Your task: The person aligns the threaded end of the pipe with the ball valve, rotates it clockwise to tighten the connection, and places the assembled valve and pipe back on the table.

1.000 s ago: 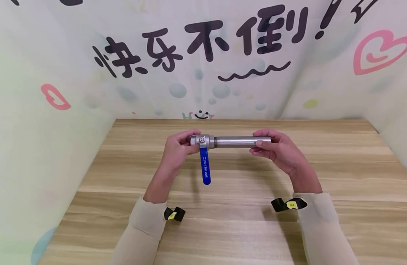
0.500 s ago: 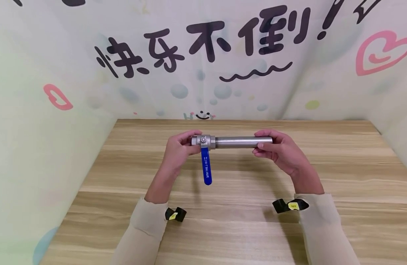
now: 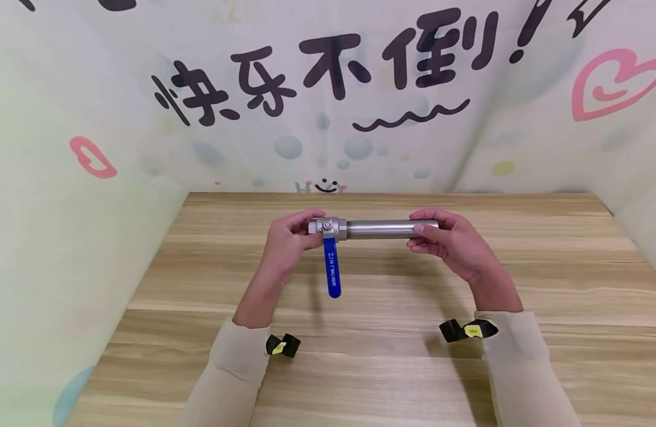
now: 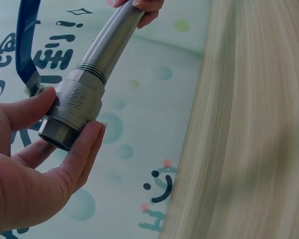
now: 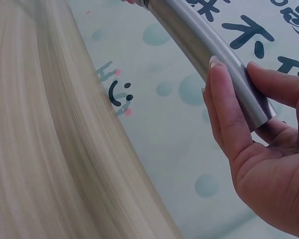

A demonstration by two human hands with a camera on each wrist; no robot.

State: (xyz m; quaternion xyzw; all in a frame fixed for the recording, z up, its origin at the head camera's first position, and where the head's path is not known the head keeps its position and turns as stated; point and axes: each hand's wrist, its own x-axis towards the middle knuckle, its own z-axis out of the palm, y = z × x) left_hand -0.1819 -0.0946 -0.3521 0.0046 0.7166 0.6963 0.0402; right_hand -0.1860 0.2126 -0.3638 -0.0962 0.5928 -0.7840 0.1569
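Note:
A steel ball valve with a blue lever handle is joined to a threaded steel pipe; some thread shows at the joint. My left hand grips the valve's left end, thumb near the handle's base and fingers on the far side, as the left wrist view shows. At the pipe's plain right end, my right hand pinches it between thumb and fingers. Valve and pipe are held level above the table, and the lever points toward me. The left wrist view shows raised "1000 WOG" lettering on the valve body.
Below the hands lies a wood-grain table, carrying soft shadows of the arms. A printed white backdrop with black characters stands along its far edge and the sides. Black wrist devices with yellow labels sit at both cuffs.
The right thumb shifts slightly on the pipe's end. Otherwise both hands, the valve and the pipe keep their places, apart from a slight sway of the whole view.

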